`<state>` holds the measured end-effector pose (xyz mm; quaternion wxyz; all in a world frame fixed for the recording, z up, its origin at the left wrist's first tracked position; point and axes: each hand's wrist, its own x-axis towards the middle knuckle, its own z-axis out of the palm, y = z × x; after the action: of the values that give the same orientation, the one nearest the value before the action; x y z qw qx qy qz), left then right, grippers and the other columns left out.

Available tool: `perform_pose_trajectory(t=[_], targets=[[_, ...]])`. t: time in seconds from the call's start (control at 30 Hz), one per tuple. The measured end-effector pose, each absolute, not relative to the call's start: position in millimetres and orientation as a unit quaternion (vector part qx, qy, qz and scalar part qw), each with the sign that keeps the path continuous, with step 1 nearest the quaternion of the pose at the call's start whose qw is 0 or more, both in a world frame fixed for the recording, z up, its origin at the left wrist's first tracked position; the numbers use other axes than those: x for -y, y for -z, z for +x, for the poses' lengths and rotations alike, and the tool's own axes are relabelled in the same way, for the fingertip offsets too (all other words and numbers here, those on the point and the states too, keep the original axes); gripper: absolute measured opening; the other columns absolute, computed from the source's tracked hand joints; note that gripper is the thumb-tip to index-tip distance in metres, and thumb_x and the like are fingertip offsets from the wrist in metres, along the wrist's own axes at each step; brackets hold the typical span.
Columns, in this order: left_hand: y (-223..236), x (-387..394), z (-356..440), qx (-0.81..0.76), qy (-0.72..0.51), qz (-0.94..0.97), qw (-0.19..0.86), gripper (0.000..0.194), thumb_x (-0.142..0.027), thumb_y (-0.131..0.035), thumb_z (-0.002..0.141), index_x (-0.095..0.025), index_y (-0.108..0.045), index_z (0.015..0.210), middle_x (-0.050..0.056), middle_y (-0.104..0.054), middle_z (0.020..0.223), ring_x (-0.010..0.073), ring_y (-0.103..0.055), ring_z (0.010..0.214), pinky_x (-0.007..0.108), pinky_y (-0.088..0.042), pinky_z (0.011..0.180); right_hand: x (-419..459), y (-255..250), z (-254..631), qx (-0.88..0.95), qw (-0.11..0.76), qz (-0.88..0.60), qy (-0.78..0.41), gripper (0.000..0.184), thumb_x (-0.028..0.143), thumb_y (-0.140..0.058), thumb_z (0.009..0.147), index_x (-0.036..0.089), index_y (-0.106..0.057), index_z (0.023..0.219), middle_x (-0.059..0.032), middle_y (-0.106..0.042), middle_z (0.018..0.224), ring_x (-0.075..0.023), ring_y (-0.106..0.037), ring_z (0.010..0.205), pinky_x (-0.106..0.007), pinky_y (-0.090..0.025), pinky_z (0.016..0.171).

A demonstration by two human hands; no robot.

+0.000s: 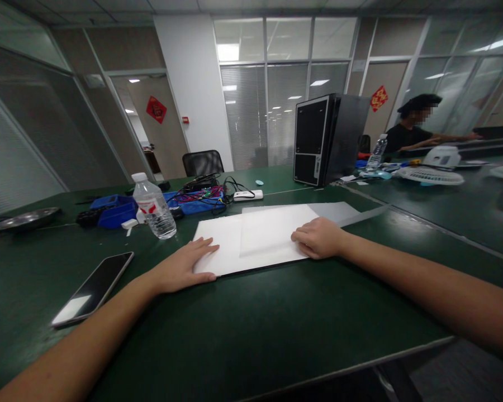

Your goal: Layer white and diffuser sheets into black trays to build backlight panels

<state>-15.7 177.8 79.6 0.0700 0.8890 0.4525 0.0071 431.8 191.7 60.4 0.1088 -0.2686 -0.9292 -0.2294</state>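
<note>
A flat white board or thin box (218, 231) lies on the dark green table. Over its right part is a thin, see-through white sheet (272, 226), whose right end sticks out past the board, one strip of it raised. My left hand (186, 265) rests at the board's left front corner, fingers spread, thumb along the front edge. Curled fingers of my right hand (321, 237) sit on the sheet near the board's right front part; the fingertips are partly hidden, and the sheet appears to be under or between them.
Left of the board stand a water bottle (153, 206) and a phone (94, 287). Behind are blue trays (193, 202) with wires, a white power strip (248, 195) and a black computer tower (329, 139). At the right are a white fan-like object (430, 176) and another person (414, 131).
</note>
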Motion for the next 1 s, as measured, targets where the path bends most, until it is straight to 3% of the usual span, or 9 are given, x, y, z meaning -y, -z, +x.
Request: perform_pose_trajectory(t=[0.37, 0.8, 1.0], targets=[[-76, -181, -18, -0.452, -0.008, 0.889, 0.068, 0.098, -0.087, -0.053, 0.089, -0.026, -0.043, 0.165, 0.014, -0.031, 0.175, 0.0403, -0.028, 0.162, 0.061, -0.028, 0.13, -193, -61, 438, 0.948, 0.089, -0.161, 0.26, 0.02, 0.026, -0.046, 0.1, 0.019, -0.063, 0.091, -0.0034, -0.066, 0.077, -0.015, -0.05, 0.062, -0.032, -0.027, 0.06], [-78, -179, -17, -0.461, 0.004, 0.884, 0.074, 0.099, -0.086, -0.053, 0.089, -0.025, -0.04, 0.166, 0.012, -0.028, 0.176, 0.0395, -0.025, 0.163, 0.06, -0.026, 0.131, -193, -62, 434, 0.964, 0.092, -0.174, 0.179, 0.021, 0.026, -0.048, 0.1, 0.019, -0.067, 0.101, -0.0076, -0.071, 0.089, -0.0185, -0.062, 0.075, -0.031, -0.041, 0.066], [-77, -180, -18, -0.458, 0.003, 0.886, 0.071, 0.099, -0.086, -0.053, 0.089, -0.026, -0.04, 0.166, 0.013, -0.028, 0.176, 0.0394, -0.025, 0.163, 0.06, -0.026, 0.131, -183, -74, 429, 0.967, 0.075, -0.208, 0.13, 0.03, 0.041, -0.053, 0.098, 0.019, -0.071, 0.108, -0.0086, -0.076, 0.096, -0.02, -0.066, 0.077, -0.031, -0.042, 0.066]])
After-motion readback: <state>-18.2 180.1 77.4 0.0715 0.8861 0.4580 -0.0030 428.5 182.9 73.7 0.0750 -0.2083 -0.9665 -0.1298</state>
